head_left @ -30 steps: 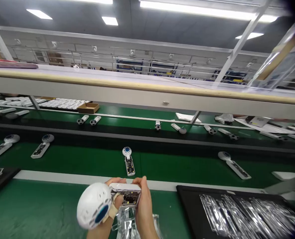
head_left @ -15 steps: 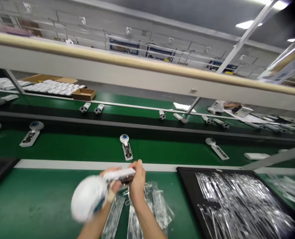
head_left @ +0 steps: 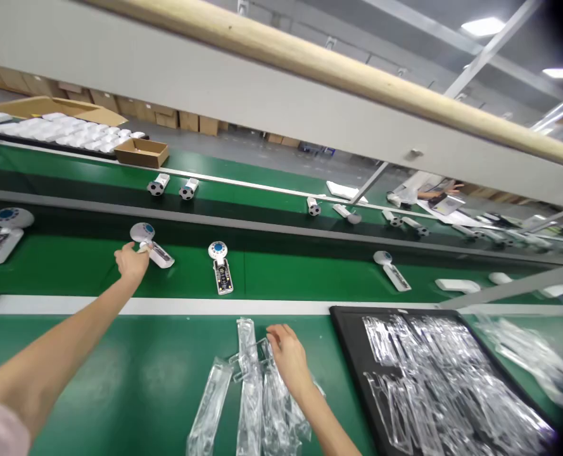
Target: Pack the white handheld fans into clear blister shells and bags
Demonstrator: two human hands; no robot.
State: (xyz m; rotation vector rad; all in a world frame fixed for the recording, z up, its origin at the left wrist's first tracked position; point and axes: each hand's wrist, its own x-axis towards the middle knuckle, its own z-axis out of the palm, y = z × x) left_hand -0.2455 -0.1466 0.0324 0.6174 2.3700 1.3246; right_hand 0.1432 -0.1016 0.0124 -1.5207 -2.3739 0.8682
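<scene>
white round-headed device [head_left: 161,255]: on green belt [head_left: 300,272], partly behind left hand [head_left: 133,259] | left: fingers at device's neck, can't tell if gripping | right hand [head_left: 288,360]: half-curled over clear plastic pieces [head_left: 249,405], grip unclear | second device [head_left: 223,277]: near first, to its right | black tray [head_left: 358,354]: far right, loaded with clear strips [head_left: 433,380]

There's your open lane: bare green belt [head_left: 304,269] between the white round-headed device with exposed circuit board [head_left: 223,277] and its slanted white twin [head_left: 395,275]. Clear plastic strips [head_left: 249,405] crowd your right hand [head_left: 289,361], a black rectangular tray [head_left: 354,342] blocks further right, and a long white beam [head_left: 262,82] spans above.
</scene>
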